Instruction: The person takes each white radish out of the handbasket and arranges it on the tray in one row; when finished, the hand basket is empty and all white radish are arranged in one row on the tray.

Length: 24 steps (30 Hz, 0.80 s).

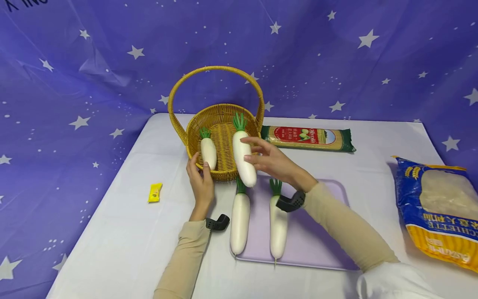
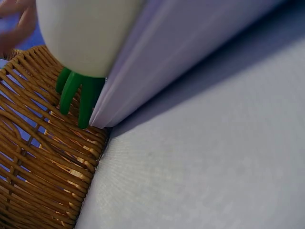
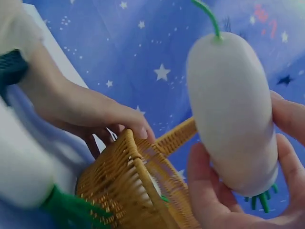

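My right hand (image 1: 274, 161) holds a white radish (image 1: 244, 160) with green leaves over the right part of a wicker basket (image 1: 224, 109). The right wrist view shows the fingers and thumb round this radish (image 3: 231, 109). My left hand (image 1: 201, 187) grips the near left rim of the basket, thumb at the rim, as the right wrist view also shows for that hand (image 3: 90, 107). Inside the basket lies another white radish (image 1: 208, 153). Two more, a left radish (image 1: 240, 224) and a right radish (image 1: 278, 232), lie on a lilac tray (image 1: 313, 245).
A pack of spaghetti (image 1: 308, 139) lies behind the tray, right of the basket. At the far right is a blue and yellow pasta bag (image 1: 440, 207). A small yellow packet (image 1: 154, 192) lies left of my left hand. A purple starry cloth (image 1: 112, 54) hangs behind the white table (image 1: 123, 249).
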Available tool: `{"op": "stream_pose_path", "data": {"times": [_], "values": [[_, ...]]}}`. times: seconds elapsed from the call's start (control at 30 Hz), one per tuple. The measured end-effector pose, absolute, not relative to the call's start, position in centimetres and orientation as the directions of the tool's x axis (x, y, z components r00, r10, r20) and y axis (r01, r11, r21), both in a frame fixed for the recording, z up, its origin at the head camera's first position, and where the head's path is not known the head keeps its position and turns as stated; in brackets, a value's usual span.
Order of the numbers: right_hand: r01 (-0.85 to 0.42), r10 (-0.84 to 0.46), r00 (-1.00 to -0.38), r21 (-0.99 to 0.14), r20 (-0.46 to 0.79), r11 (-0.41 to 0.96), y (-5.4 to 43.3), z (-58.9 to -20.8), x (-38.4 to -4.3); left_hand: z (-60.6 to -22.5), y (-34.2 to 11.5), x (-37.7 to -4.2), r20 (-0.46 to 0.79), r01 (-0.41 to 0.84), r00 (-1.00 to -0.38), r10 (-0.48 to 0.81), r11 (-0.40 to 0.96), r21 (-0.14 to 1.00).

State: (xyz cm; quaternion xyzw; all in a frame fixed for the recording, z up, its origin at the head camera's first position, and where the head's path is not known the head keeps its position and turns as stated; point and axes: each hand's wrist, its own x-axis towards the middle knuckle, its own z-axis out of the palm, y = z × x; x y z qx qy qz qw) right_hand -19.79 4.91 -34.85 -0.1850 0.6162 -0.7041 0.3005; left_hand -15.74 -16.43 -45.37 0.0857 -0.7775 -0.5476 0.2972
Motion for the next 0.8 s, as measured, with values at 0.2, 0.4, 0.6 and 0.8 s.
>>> {"op": "stream_pose_path", "data": {"times": [0.2,0.4,0.6,0.8], "values": [[-0.029,-0.606,-0.791,-0.984,-0.085,0.177,11.8,-35.5,-16.2,-45.3,-16.2,-15.7,0.358,0.185,-0.81,-0.465,0.376,0.908],[-0.125,-0.54,-0.836,-0.925,-0.096,0.358,17.9,-37.8,-12.6,-45.3,-16.2,-15.8,0.359,0.185,-0.81,-0.464,0.379,0.907],[-0.151,-0.428,-0.896,-0.831,-0.114,0.536,20.4,-39.9,-9.5,-45.3,-16.4,-15.7,0.368,0.179,-0.807,-0.461,0.403,0.898],[-0.222,-0.386,-0.921,-0.749,-0.049,0.624,20.1,-40.4,-7.3,-45.4,-16.5,-15.7,0.37,0.193,-0.809,-0.456,0.388,0.901]]}}
